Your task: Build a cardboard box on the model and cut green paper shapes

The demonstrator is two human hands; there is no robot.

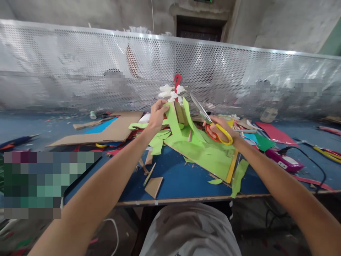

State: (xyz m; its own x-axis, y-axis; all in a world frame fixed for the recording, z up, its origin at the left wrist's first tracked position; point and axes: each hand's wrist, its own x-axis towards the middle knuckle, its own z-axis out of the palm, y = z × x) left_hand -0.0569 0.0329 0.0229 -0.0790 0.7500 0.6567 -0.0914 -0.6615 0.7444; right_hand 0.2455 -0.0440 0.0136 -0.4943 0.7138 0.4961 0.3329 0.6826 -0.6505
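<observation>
My left hand [158, 113] pinches the upper edge of a light green paper strip [173, 122], which hangs against a cardboard piece [182, 113]. In my right hand [221, 125] is a pair of scissors [223, 133] with yellow and orange handles; the blades point up and to the left, apart from the paper. Another green strip [191, 122] curves down between the hands. Below lies a green-covered board [202, 154] with a yellow edge. White cloud-like shapes [165, 91] and a red hooked piece [177, 83] rise behind the cardboard.
Cardboard sheets [114, 129] lie to the left, with a screwdriver-like tool [20, 141] farther out. A purple power socket [284, 161] with a black cord and red paper [275, 133] are on the right. A perforated metal screen [149, 71] stands along the back.
</observation>
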